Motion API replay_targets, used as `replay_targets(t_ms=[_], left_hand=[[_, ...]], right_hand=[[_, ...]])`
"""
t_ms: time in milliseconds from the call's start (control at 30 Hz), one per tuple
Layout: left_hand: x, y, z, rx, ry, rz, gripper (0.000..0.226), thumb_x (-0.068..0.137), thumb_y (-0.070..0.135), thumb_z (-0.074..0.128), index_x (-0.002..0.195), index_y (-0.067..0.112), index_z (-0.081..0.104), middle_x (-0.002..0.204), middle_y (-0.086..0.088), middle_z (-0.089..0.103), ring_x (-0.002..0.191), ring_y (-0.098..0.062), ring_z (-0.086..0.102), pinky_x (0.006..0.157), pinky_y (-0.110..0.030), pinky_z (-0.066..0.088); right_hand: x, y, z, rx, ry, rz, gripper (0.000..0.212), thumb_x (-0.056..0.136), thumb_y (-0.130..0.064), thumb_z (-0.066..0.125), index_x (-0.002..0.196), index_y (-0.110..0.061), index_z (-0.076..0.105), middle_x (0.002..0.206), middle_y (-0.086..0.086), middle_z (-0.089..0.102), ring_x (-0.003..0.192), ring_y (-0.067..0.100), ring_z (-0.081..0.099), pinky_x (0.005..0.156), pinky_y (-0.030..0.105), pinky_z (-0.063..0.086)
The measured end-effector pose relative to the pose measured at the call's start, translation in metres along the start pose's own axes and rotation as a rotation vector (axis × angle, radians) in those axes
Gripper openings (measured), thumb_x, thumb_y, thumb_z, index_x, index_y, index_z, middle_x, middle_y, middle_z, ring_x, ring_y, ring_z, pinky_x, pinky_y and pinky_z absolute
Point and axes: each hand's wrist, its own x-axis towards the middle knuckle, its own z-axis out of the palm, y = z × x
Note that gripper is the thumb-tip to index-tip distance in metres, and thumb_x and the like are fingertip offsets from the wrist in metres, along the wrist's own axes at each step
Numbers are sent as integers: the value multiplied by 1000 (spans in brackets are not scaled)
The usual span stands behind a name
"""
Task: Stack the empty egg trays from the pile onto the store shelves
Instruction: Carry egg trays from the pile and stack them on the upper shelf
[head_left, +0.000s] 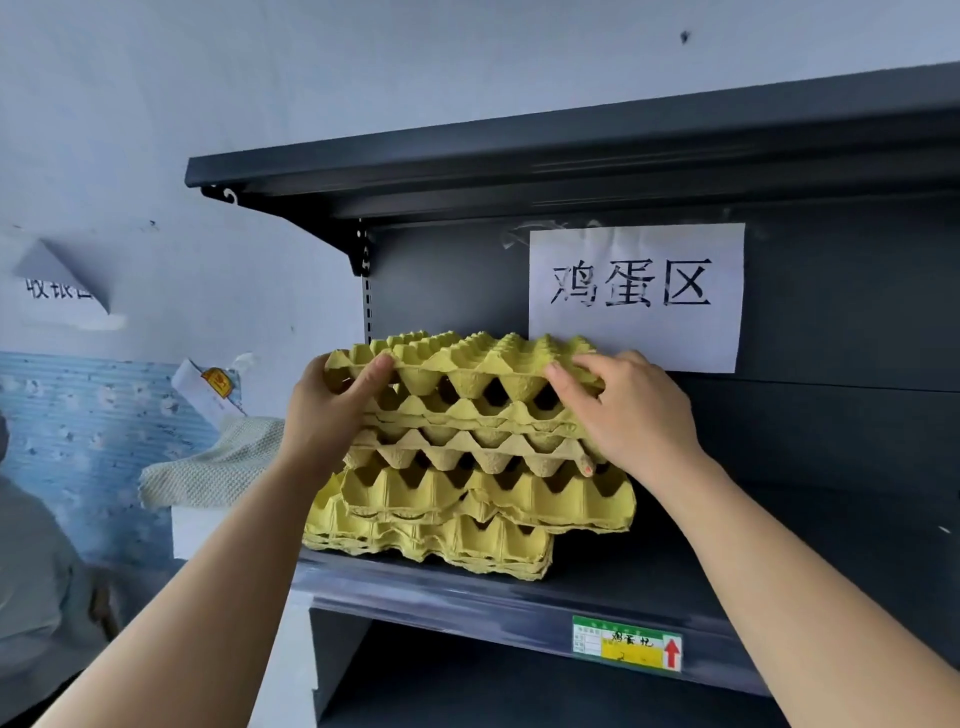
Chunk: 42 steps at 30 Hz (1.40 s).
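Egg-tray duty: my left hand (337, 400) and right hand (628, 415) each grip an end of the top yellow moulded-pulp egg tray (467, 361), its cups empty, atop the skewed stack (493, 499) of matching trays on the dark grey metal shelf (727, 571). Lowering it level, I judge, should nest the cups squarely.

A white paper sign (636, 296) printed with three large black Chinese characters. Below it, a green and yellow price label (627, 643) with a red arrow. Left, a peeling paper notice (62, 283) above blue patterned wall covering (88, 415), a pale knitted cloth (218, 467), and a person's pale sleeve (31, 571).
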Motion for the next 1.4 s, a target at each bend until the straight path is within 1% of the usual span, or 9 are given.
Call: replay_targets(t_ms=[133, 233, 300, 400, 567, 733, 900, 1233, 1400], left_hand=[[-2, -3, 0, 68, 27, 17, 44, 79, 57, 70, 108, 26, 58, 98, 8, 67, 94, -13, 64, 83, -36, 53], [-10, -1, 1, 196, 61, 75, 58, 83, 54, 66, 127, 18, 53, 119, -1, 61, 110, -16, 56, 89, -33, 45], [-17, 4, 2, 321, 99, 158, 64, 86, 48, 65, 136, 13, 47, 132, -7, 53, 120, -22, 49, 99, -39, 42], [-35, 19, 10, 470, 115, 363, 57, 88, 39, 66, 135, 10, 51, 141, -9, 48, 129, -30, 42, 106, -48, 37], [-90, 43, 50, 502, -11, 597, 45, 89, 30, 68, 126, 7, 60, 126, -10, 61, 115, -31, 55, 98, -45, 42], [-160, 60, 107, 435, -173, 705, 38, 90, 28, 66, 120, 5, 65, 116, -10, 66, 104, -31, 62, 91, -42, 48], [-247, 81, 190, 318, -354, 693, 37, 85, 24, 71, 116, 3, 67, 113, -10, 68, 103, -33, 63, 91, -44, 50], [-452, 130, 381, 168, -719, 641, 37, 78, 21, 79, 110, 3, 70, 109, -10, 70, 95, -33, 66, 86, -44, 52], [-533, 143, 468, 140, -908, 600, 36, 81, 25, 77, 110, 5, 70, 107, -9, 70, 94, -34, 65, 83, -43, 51]], right_hand=[[-6, -3, 4, -70, -46, -25, 64, 89, -69, 32, 138, -31, 47, 131, 9, 55, 118, 30, 50, 92, 40, 46], [-10, -4, 2, 8, -43, -26, 63, 90, -65, 39, 143, -31, 40, 136, 10, 50, 124, 30, 46, 97, 41, 42], [-13, -3, -3, 51, -16, -39, 63, 90, -61, 43, 144, -29, 40, 139, 9, 47, 126, 28, 45, 99, 40, 41], [-23, 2, -15, 87, 40, -71, 58, 90, -53, 48, 139, -23, 48, 138, 4, 49, 125, 23, 46, 99, 35, 39], [-60, 29, -41, 78, 99, -82, 46, 92, -37, 58, 132, -14, 57, 135, 1, 54, 123, 17, 49, 97, 22, 32], [-115, 82, -72, 21, 83, -1, 42, 92, -31, 59, 131, -14, 58, 136, 0, 55, 126, 15, 49, 103, 27, 35], [-187, 167, -117, -101, 51, 159, 39, 91, -28, 62, 125, -11, 62, 131, -1, 59, 121, 18, 54, 95, 24, 38], [-338, 360, -230, -356, -83, 414, 30, 83, -22, 70, 107, -4, 69, 104, 10, 71, 95, 28, 66, 80, 34, 53], [-399, 445, -271, -388, -131, 610, 35, 89, -26, 64, 117, -5, 66, 118, 11, 66, 111, 26, 60, 95, 33, 45]])
